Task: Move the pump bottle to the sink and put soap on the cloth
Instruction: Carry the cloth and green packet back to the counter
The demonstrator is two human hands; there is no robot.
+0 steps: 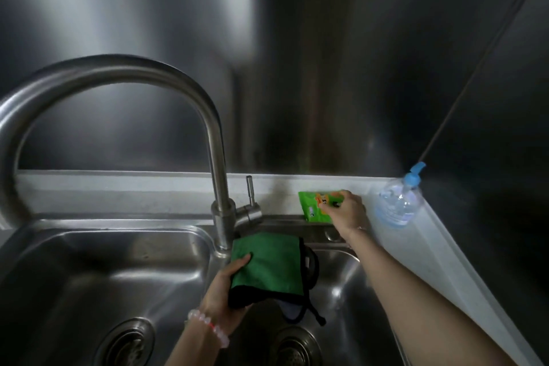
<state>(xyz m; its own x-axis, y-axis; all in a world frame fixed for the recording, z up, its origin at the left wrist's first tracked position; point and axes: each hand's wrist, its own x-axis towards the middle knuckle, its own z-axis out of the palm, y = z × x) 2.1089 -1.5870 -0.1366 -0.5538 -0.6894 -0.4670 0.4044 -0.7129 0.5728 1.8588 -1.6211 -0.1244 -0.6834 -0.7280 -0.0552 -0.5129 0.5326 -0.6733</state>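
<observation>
Two hands are at work, and only one is free to fetch. The left hand [228, 291] is closed on the green cloth [269, 264], thumb on top, holding it over the divider of the double sink [118, 264] just in front of the faucet [219, 187]. The right hand [346, 211] reaches out to the back ledge, its fingers curled on a small green packet [315, 206] that stands against the sink's rear rim — whether it is gripping or only touching the packet is hard to tell.

From that right hand, the pump bottle [399, 202] lies at about 3 o'clock, near but not touching, up on the pale counter [421, 246] in the corner where the steel walls meet. It is clear with a blue pump head, and stands upright; in this wide view its long axis leans toward 1 o'clock, the nozzle pointing up and right, away from the hand.

So the right hand is plainly the nearer one — the left is well apart and occupied. My judgement: the bottle has not yet been moved, and the next move is a short sideways reach to 3 o'clock, taking the body from its left flank, then carrying it back toward 8 o'clock to the cloth.
</observation>
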